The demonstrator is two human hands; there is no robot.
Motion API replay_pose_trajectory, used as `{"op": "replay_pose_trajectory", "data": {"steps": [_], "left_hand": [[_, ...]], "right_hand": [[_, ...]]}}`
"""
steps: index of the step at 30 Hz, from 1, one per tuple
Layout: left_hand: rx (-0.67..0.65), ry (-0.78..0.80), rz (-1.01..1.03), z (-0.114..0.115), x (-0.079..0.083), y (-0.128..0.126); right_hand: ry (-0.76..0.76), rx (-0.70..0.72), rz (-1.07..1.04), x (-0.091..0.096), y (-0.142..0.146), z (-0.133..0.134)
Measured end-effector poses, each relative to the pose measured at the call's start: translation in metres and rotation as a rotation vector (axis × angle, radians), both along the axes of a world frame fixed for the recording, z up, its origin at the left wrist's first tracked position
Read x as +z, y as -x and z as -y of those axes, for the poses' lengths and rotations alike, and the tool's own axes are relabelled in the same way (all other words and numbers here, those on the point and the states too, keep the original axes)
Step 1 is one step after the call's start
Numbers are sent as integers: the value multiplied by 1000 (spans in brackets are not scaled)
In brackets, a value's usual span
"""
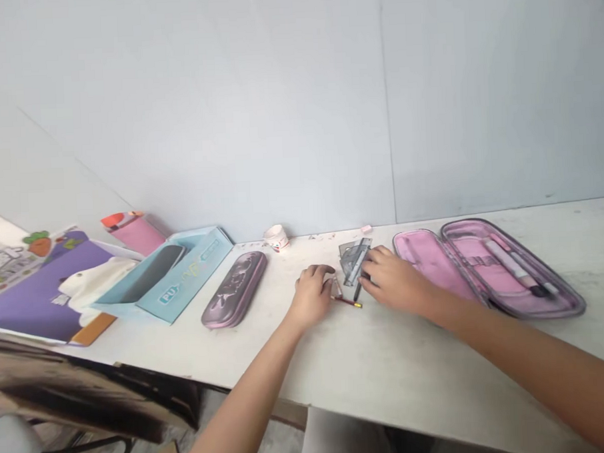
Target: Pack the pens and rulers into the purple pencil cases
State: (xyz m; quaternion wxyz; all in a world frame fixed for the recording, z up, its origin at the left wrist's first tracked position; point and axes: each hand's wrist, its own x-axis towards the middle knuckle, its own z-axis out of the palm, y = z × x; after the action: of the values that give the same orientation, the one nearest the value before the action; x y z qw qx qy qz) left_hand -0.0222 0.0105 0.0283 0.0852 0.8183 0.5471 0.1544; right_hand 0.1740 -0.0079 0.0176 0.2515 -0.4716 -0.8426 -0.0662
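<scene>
hands: left hand (312,294) and right hand (393,279) apart on the tabletop (412,358), fingers curled inward; cannot tell whether either one grips anything
between the hands: a stack of see-through grey set squares (354,261), a dark pen (357,291) and a red pencil (348,302)
right hand: fingers (371,267) against the edge of the set squares
left hand: nearest the red pencil, just beside its end
right of the right hand: an open pink pencil case (489,272) holding a white marker (508,265)
left of the left hand: a closed mauve pencil case (233,289), then a pale blue box (171,279)
further left: a purple box (44,284) with a white plush toy (91,282)
beyond the hands: a small paper cup (276,237) and a pink eraser (365,229)
</scene>
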Motion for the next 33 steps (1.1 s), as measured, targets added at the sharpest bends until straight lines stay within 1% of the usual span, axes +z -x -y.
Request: {"op": "replay_pose_trajectory", "data": {"steps": [2,5,8,11,13,14,18,20,23,28,33], "left_hand": [[41,20,-52,-2,-6,26],[35,39,-93,2,-18,53],[-9,26,-76,13,-25,67],[-79,1,33,23,-24,75],[-105,56,201,27,-20,76],[-101,128,327,27,-18,76],[-51,525,914,24,-12,64],[-63,632,1079,23,-10,53],[-135,699,1152,23,-9,37],[-255,744,1151,28,-6,6],[-357,834,1124,38,-10,-35]], "right_hand": [[17,23,0,-1,29,1],[46,34,26,-8,74,3],[55,-24,100,-21,107,4],[25,-79,147,-29,121,8],[-23,-109,110,-28,121,13],[-59,-118,76,-26,120,16],[-250,-94,-24,-16,112,33],[-326,-74,-19,-13,106,41],[-363,-117,3,-11,94,55],[-351,-312,-48,-13,68,77],[-328,-444,-59,-21,34,97]]}}
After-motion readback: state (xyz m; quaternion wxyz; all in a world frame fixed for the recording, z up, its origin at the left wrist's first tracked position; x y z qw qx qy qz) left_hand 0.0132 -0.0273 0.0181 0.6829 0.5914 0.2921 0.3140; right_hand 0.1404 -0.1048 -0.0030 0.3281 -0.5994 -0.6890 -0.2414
